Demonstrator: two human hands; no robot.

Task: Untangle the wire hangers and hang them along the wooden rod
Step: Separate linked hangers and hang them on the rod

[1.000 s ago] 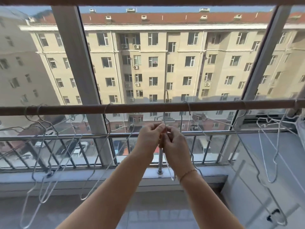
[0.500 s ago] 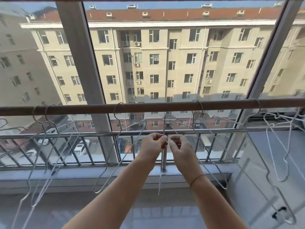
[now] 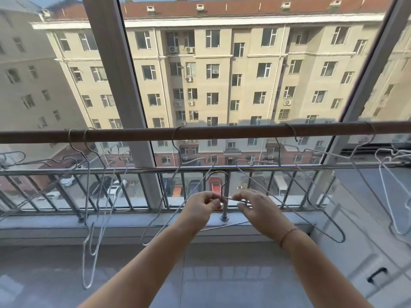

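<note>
The left hand (image 3: 198, 211) and the right hand (image 3: 262, 211) each pinch the neck of one wire hanger (image 3: 224, 176) between thumb and fingertips. The two hands are now set apart along the wire; a second ago they were pressed together on it. The hanger's hook, which then stood upright and reached the level of the rod, is now lower, tilted, and free in the air in front of the railing (image 3: 66, 171). It hangs on nothing. Most of the hanger's body is hidden behind the hands and forearms. Judgement: this hanger appears separated from the others but is not yet hung, and the hook must be raised and turned over the bar. Beyond the hands, several hung hangers (image 3: 178, 130) sit spaced along the wooden rod (image 3: 233, 130), with an open stretch of rod directly above the held hook. More hangers (image 3: 380, 181) show at the right edge; whether they are tangled cannot be told. A window and an apartment block lie behind.
</note>
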